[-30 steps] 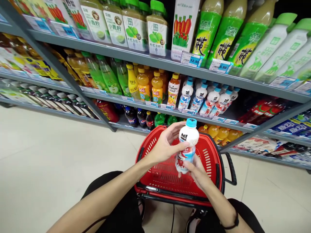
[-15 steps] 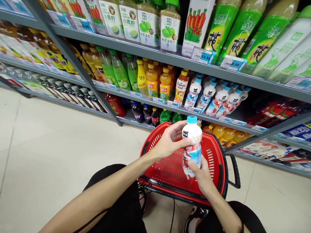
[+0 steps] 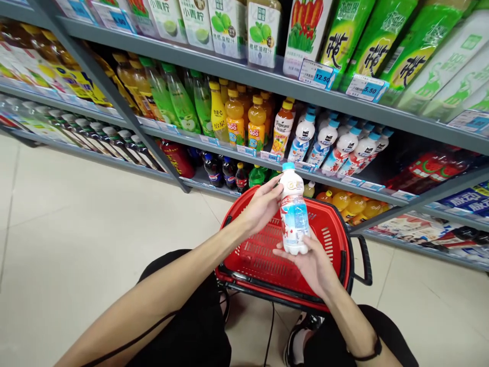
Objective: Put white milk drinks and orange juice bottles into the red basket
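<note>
A white bottle (image 3: pixel 295 216) with a light blue cap and a red and blue label is held over a red basket (image 3: pixel 260 255), its cap tilted slightly left. My left hand (image 3: pixel 265 204) grips the upper part from the left side, thumb near the bottle's shoulder. My right hand (image 3: pixel 311 260) holds the bottle's base from below and the right, with fingers passing under it. Through the basket's slotted floor, nothing else shows inside. Similar white bottles (image 3: pixel 324 142) with blue caps stand on the middle shelf beyond.
Grey shelves (image 3: pixel 237 153) of drinks cross the view ahead. The basket's black handle (image 3: pixel 364 260) sticks out on the right. My knees and shoes flank the basket on the tiled floor (image 3: pixel 76 219).
The bottle has turned about its length, showing another side of the label. My right hand has shifted from its side to its base. The view has moved slightly.
</note>
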{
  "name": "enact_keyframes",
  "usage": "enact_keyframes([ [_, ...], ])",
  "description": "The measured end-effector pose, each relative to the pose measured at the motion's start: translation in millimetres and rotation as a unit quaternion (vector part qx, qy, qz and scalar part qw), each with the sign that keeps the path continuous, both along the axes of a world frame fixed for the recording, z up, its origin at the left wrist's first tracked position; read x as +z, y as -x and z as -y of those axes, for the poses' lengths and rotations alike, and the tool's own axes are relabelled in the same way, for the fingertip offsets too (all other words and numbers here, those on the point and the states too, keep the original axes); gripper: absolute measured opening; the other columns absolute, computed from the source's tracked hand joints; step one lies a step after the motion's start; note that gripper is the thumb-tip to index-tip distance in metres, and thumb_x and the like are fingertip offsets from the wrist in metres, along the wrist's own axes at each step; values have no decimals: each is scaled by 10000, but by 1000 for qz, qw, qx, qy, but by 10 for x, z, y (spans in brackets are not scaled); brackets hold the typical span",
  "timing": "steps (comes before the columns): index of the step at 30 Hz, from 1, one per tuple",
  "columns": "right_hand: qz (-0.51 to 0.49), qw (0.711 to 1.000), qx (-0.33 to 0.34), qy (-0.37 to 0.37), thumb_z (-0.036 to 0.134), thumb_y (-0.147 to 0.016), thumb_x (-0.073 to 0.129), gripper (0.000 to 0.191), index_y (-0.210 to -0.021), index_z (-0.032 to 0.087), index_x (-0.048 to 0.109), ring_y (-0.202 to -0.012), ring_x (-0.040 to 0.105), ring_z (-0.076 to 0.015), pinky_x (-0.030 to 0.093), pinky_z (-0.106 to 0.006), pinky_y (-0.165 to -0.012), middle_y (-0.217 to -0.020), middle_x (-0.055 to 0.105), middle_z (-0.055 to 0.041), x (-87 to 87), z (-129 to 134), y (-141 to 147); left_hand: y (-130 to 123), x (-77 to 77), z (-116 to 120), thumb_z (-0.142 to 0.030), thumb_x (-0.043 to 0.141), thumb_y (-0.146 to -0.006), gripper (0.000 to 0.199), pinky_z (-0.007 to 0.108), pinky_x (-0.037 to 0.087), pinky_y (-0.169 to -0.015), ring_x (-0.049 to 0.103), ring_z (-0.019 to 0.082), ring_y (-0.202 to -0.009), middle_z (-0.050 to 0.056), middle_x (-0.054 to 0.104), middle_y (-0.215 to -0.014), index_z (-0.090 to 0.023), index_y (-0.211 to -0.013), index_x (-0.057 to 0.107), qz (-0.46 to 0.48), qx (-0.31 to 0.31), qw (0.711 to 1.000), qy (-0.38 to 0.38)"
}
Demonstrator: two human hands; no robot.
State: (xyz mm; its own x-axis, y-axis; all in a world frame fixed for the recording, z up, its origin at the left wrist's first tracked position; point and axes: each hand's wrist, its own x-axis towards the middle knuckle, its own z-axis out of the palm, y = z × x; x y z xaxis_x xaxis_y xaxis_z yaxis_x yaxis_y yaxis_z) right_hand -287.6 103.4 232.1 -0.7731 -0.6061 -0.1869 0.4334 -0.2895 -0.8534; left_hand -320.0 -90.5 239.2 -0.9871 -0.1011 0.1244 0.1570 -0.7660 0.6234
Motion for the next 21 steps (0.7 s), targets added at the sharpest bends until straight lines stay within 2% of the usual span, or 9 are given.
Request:
enact_keyframes([
  [4,-49,998,-37,-28,349,-917,809,611,-1440,330,493,-917,736,-229,636,-451,-867,-1235,702,-49,-52,14,-109,-23,97,23,-463,722,-920,546,392,527,-994,697,267,-1134,134,702,-1344,-175,-1377,646,-18,-47,999,-5],
  [7,-116,989,-67,-68,329,-861,871,732,-1453,333,440,-816,750,-220,647,-416,-797,-1194,706,-50,-125,5,-165,-52,146,37,-529,685,-935,626,434,534,-1010,703,305,-1158,157,680,-1385,-168,-1435,580,-33,-79,996,-3],
  [10,-141,983,-76,-94,323,-820,903,731,-1399,301,458,-729,748,-217,649,-405,-734,-1138,712,-51,-194,-21,-169,-71,165,31,-506,695,-932,635,426,543,-1004,711,304,-1153,168,681,-1381,-157,-1444,561,-43,-92,995,-2],
  [12,-135,984,-71,-95,315,-812,908,714,-1373,287,467,-744,751,-223,651,-408,-741,-1141,713,-57,-221,-38,-154,-76,170,18,-500,696,-932,631,423,546,-1004,717,298,-1137,177,690,-1363,-147,-1439,564,-42,-89,995,-1],
  [16,-110,988,-59,-88,330,-813,907,672,-1344,269,501,-765,745,-223,659,-418,-760,-1120,723,-56,-203,-38,-127,-62,159,2,-485,683,-947,607,416,545,-1000,726,280,-1100,182,708,-1327,-136,-1432,574,-28,-61,998,16],
  [21,-100,989,-71,-81,388,-803,910,565,-1250,232,601,-733,721,-206,668,-384,-701,-995,743,-39,-188,-3,-119,-41,108,20,-510,690,-936,631,399,531,-1005,723,269,-1100,177,720,-1297,-132,-1428,572,-16,-46,999,23],
])
